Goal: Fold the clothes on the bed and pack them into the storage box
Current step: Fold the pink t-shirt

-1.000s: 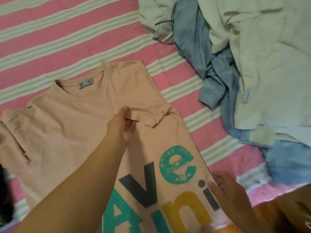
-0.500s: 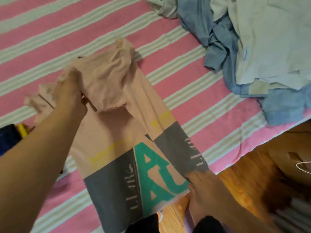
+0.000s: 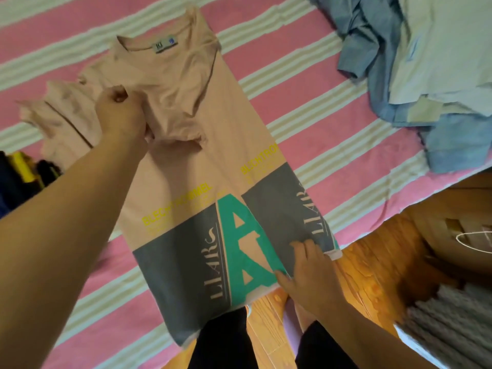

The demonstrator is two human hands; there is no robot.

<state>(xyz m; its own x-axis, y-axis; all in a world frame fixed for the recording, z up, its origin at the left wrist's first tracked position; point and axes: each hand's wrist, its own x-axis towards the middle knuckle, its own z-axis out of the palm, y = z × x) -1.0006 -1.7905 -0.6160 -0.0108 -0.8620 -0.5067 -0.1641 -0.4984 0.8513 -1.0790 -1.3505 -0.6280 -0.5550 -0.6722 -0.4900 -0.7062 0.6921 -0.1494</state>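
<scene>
Since half a second ago, you've laid the peach T-shirt (image 3: 186,107) flatter on the striped bed (image 3: 306,107), collar now showing.
Your left hand (image 3: 121,115) pinches bunched fabric near the sleeve; your right hand (image 3: 306,272) rests spread fingers on the hem at the bed's edge.

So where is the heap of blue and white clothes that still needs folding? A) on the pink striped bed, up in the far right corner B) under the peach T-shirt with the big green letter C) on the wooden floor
A: the heap of blue and white clothes lies on the pink striped bed, far right, apart from the peach T-shirt that the left hand grips.
</scene>
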